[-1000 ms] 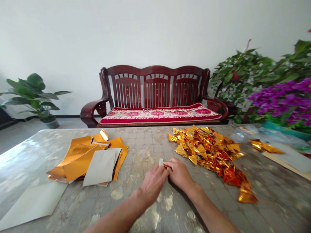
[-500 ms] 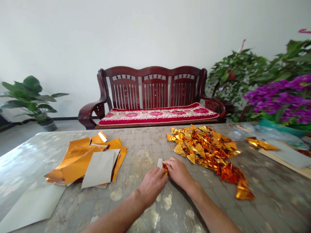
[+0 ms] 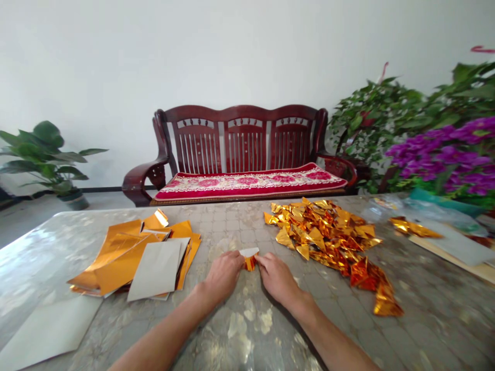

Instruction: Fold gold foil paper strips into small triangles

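Note:
A small piece of gold foil paper (image 3: pixel 250 262) with a pale strip along its top is stretched between my two hands at the middle of the table. My left hand (image 3: pixel 225 273) pinches its left end, and my right hand (image 3: pixel 277 275) pinches the right end. To the left lies a stack of flat gold sheets (image 3: pixel 119 257), with a pale grey sheet (image 3: pixel 157 270) face up on it. A heap of folded gold foil pieces (image 3: pixel 325 232) spreads out to the right of my right hand.
Another pale sheet (image 3: pixel 52 327) lies at the table's (image 3: pixel 228 335) left front. Clear plastic bags (image 3: pixel 433 214) and boards (image 3: pixel 456 247) sit at the right, near purple flowers (image 3: pixel 452 154). Beyond the table stands a wooden bench (image 3: pixel 247 136).
My left hand has moved left and slightly up, away from my right hand. The foil piece between them now shows more, its pale strip lying crosswise instead of upright.

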The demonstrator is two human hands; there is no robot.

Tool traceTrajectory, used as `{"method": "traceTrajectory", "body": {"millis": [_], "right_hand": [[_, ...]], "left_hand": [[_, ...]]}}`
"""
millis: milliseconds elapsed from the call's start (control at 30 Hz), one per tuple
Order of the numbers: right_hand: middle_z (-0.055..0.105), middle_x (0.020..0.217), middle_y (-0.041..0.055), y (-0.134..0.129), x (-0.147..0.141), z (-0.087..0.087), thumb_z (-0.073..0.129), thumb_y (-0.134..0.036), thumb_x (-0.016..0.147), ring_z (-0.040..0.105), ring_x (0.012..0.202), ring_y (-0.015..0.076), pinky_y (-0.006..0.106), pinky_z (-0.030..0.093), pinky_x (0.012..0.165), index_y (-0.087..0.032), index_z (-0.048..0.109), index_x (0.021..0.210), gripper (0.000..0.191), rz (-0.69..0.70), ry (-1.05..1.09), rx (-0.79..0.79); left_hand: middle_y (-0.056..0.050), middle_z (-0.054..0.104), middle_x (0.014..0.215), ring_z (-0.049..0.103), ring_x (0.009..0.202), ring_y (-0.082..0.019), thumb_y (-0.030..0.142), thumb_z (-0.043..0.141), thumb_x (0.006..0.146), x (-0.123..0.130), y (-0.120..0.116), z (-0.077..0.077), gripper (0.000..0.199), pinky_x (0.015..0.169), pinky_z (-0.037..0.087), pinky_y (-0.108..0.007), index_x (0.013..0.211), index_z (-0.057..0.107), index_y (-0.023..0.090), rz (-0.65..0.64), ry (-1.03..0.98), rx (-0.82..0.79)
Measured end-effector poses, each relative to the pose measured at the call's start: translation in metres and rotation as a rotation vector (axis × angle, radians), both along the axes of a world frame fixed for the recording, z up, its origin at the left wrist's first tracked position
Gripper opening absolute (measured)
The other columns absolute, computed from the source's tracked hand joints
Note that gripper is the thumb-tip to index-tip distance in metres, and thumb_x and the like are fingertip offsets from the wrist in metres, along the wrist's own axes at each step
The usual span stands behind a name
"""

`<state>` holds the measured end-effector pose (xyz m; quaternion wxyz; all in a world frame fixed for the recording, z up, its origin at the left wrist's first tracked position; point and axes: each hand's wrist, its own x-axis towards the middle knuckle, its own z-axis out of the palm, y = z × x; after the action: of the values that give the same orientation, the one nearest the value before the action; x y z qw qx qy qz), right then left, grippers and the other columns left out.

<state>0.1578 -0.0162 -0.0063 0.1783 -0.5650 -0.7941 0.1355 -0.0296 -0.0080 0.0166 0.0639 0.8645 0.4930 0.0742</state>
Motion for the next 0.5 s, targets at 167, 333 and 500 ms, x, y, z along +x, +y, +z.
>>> {"method": "traceTrajectory", "body": {"millis": [167, 333, 500], "right_hand": [[0.065, 0.097, 0.0064, -0.004, -0.007, 0.0, 0.041, -0.012, 0.091, 0.062, 0.095, 0.0182, 0.024, 0.039, 0.076, -0.022, 0.066, 0.113, 0.035, 0.001, -0.018, -0.005], [0.064, 0.096, 0.0053, -0.003, -0.006, 0.0, 0.042, -0.012, 0.091, 0.062, 0.095, 0.0179, 0.024, 0.039, 0.075, -0.024, 0.066, 0.114, 0.035, 0.005, -0.007, -0.005], [0.065, 0.1, 0.0029, 0.007, 0.004, 0.002, 0.045, -0.014, 0.09, 0.063, 0.095, 0.0172, 0.025, 0.04, 0.076, -0.029, 0.069, 0.113, 0.037, -0.055, 0.067, -0.017]], "left_hand": [[-0.01, 0.064, 0.099, 0.058, 0.098, -0.026, 0.043, 0.061, 0.087, 0.014, -0.001, -0.003, 0.027, 0.084, 0.043, -0.035, 0.091, 0.065, 0.017, 0.215, -0.038, 0.043], [-0.007, 0.062, 0.099, 0.056, 0.096, -0.024, 0.039, 0.06, 0.088, 0.029, -0.002, -0.015, 0.02, 0.082, 0.04, -0.034, 0.091, 0.063, 0.019, 0.33, -0.091, 0.085], [-0.006, 0.063, 0.095, 0.056, 0.093, -0.022, 0.024, 0.056, 0.087, 0.022, 0.006, -0.015, 0.011, 0.081, 0.039, -0.033, 0.082, 0.065, 0.02, 0.305, -0.102, 0.061]]}}
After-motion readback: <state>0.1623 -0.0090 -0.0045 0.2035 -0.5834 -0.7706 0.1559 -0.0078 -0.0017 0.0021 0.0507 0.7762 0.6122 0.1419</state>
